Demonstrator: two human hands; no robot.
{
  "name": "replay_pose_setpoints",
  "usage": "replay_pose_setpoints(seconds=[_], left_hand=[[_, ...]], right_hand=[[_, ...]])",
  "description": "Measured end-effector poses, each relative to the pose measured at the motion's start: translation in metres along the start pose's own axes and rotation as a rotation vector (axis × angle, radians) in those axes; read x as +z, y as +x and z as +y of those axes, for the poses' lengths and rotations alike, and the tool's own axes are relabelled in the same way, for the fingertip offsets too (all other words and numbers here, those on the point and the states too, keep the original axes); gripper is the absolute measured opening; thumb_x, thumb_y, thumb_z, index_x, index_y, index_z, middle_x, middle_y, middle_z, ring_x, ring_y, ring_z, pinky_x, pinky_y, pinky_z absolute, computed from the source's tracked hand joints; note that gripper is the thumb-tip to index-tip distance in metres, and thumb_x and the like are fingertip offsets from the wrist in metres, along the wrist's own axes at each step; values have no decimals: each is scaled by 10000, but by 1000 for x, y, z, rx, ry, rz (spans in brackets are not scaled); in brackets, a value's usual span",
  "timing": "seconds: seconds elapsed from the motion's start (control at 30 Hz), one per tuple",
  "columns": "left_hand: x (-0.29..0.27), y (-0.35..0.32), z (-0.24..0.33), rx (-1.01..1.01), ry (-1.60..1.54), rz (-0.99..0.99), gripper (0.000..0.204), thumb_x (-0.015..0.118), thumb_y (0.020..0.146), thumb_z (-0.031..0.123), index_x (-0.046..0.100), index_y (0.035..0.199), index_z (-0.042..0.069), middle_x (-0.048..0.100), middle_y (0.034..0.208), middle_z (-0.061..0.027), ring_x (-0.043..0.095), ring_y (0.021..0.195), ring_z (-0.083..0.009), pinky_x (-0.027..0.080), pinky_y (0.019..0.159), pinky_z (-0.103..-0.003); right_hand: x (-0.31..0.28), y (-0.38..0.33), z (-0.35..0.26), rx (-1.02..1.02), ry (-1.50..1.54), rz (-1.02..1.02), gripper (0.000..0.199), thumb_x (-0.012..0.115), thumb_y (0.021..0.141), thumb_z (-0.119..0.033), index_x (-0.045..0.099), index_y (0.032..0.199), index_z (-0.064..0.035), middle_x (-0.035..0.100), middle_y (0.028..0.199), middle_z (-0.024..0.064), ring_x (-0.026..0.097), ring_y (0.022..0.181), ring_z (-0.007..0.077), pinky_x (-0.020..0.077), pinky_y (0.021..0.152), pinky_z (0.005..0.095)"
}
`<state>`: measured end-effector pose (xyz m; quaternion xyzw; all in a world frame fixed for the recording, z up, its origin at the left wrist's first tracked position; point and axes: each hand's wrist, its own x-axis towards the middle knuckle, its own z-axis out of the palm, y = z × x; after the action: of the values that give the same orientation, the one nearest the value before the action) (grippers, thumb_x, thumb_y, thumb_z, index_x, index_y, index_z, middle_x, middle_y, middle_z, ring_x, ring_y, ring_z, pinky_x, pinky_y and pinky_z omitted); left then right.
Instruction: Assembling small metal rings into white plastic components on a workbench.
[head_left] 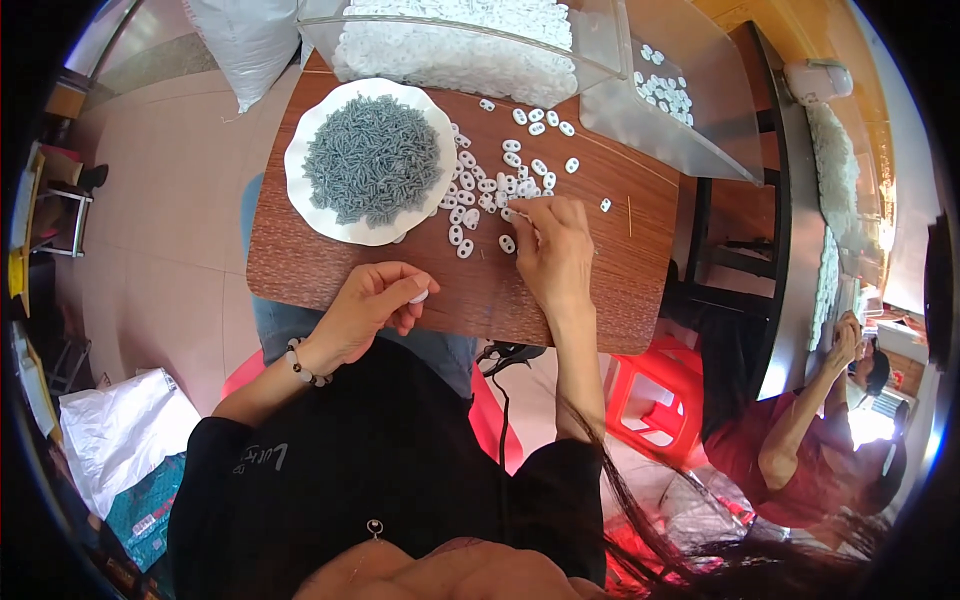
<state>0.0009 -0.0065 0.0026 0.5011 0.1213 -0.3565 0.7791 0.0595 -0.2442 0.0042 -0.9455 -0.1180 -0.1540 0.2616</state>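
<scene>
My left hand (375,305) is at the table's near edge, thumb and curled fingers closed on a small white oval plastic piece (419,297). Farther right, my right hand (556,250) reaches down into a loose spread of white oval pieces (487,186), each with two dark spots. Its thumb and fingers are drawn together at the spread's near right side; whatever lies between them is hidden. One white piece (507,244) lies just beside the right thumb. Left of the spread is a white scalloped bowl (297,160) heaped with small grey rods (372,158).
A clear bin (455,55) full of white pieces stands at the table's far edge, beside another translucent bin (660,120) holding several. A thin yellowish stick (629,215) lies at right. A red stool (655,400) and a seated person (800,450) are beyond.
</scene>
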Motion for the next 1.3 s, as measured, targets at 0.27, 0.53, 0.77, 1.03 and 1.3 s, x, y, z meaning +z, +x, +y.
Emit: replay_pose_setpoints(seconds=[0.27,0.53,0.77,1.03,1.3], left_hand=[[1,-1,-3,9,17,-13,209,594,955,239,649,960,37,576,715,38,523,606,-19,417,519,-171],[1,-1,1,3,29,27,199,590,957,236,644,992,48,605,744,19,542,599,-24,430,525,-168],[0,3,-1,54,96,31,201,598,952,233,638,992,40,602,744,11,528,579,-22,399,511,-149],[4,13,-3,85,188,77,227,599,949,232,630,1039,26,579,724,20,496,568,-18,372,504,-146],[13,38,-6,424,434,226,413,612,923,133,518,1298,-14,594,713,8,479,591,-15,386,528,-178]], right_hand=[[23,0,-15,-72,60,-93,133,742,746,-142,697,861,-95,625,806,46,580,797,257,483,692,365],[24,1,-15,-104,59,-121,144,747,737,-141,698,864,-93,623,801,42,578,801,251,480,681,363],[29,1,-21,-101,67,-94,176,749,728,-123,688,889,-91,623,831,43,573,814,248,481,677,363],[28,6,-23,-36,126,-134,169,738,738,-104,639,871,-74,623,827,59,573,814,263,472,653,358],[24,1,-23,-12,227,-111,126,734,753,-84,635,826,-58,629,726,79,589,685,248,463,603,352]])
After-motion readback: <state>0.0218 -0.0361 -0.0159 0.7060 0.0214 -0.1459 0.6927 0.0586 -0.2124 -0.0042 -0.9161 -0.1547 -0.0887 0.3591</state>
